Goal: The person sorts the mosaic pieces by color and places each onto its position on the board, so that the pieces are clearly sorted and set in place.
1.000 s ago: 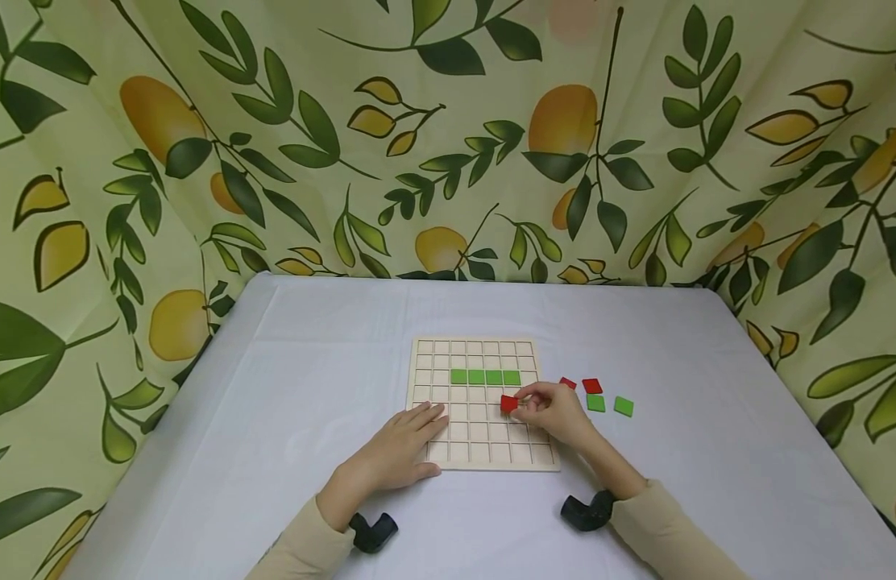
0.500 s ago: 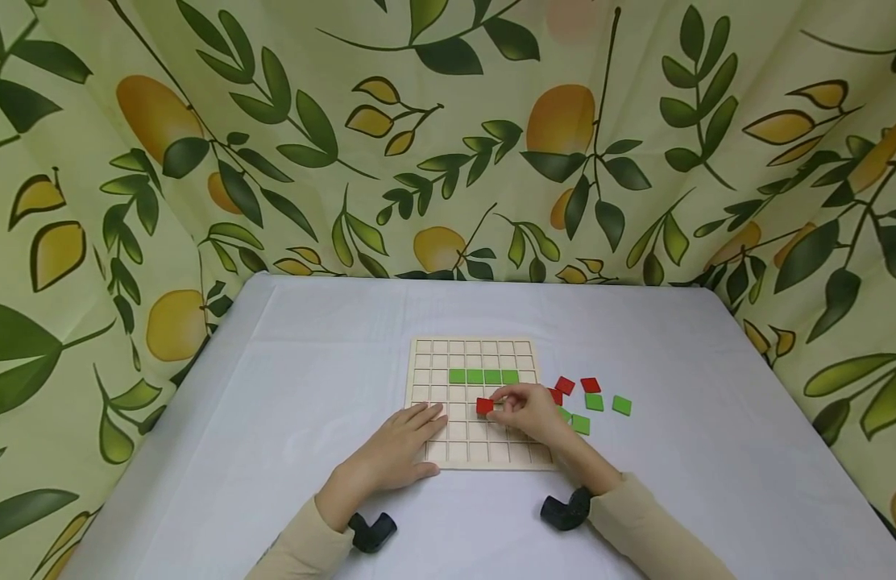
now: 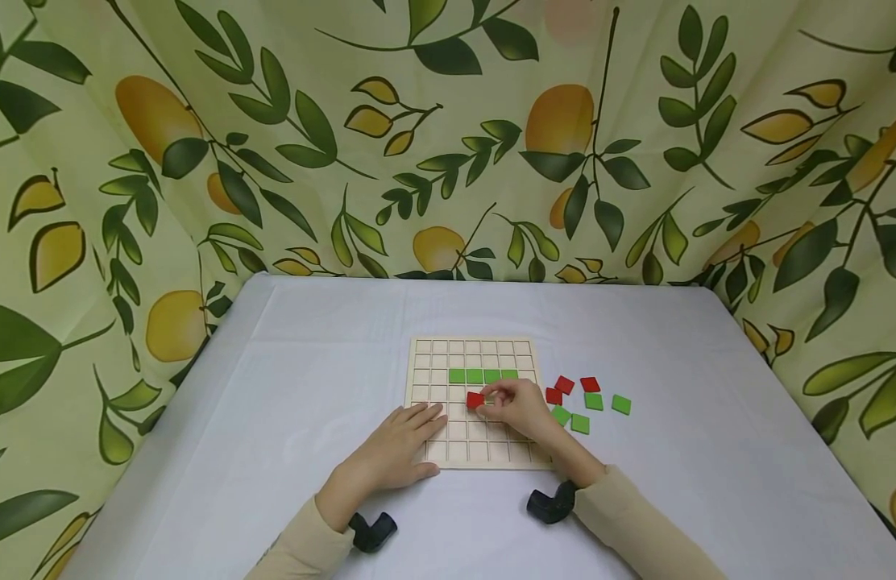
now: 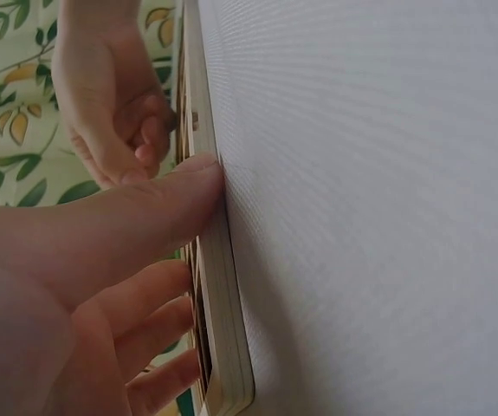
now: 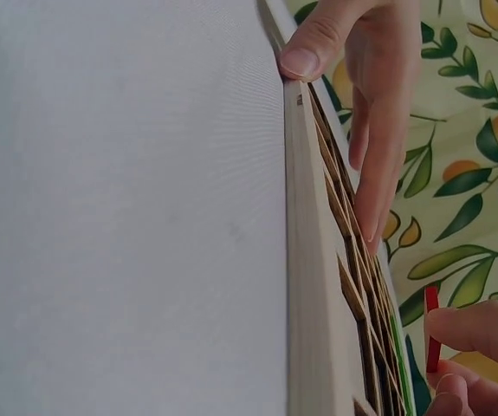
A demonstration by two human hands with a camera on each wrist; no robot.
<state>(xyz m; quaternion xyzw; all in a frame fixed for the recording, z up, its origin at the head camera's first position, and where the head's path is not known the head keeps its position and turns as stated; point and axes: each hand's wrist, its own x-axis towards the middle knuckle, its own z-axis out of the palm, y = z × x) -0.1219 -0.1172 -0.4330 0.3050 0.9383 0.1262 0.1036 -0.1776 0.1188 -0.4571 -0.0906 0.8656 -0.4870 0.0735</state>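
A pale wooden grid board [image 3: 458,453] lies on the white table, with a row of green square tiles [image 3: 474,376] set in its upper part. My right hand [image 3: 519,405] pinches a red square tile [image 3: 474,399] between thumb and fingertips, over the middle of the board below the green row. In the right wrist view that red tile [image 5: 431,329] is seen edge-on, raised above the grid. My left hand [image 3: 396,447] rests with extended fingers on the board's left side. Its thumb touches the board's front edge in the left wrist view.
Right of the board lie loose red tiles [image 3: 590,384] and several loose green tiles [image 3: 580,424]. Each wrist bears a black curved piece, one at the left [image 3: 373,532] and one at the right [image 3: 552,503]. Behind the table hangs a leaf-and-fruit patterned curtain [image 3: 448,161].
My right hand has moved left across the board with the red tile, uncovering more loose tiles at the right. My left hand has stayed in place.
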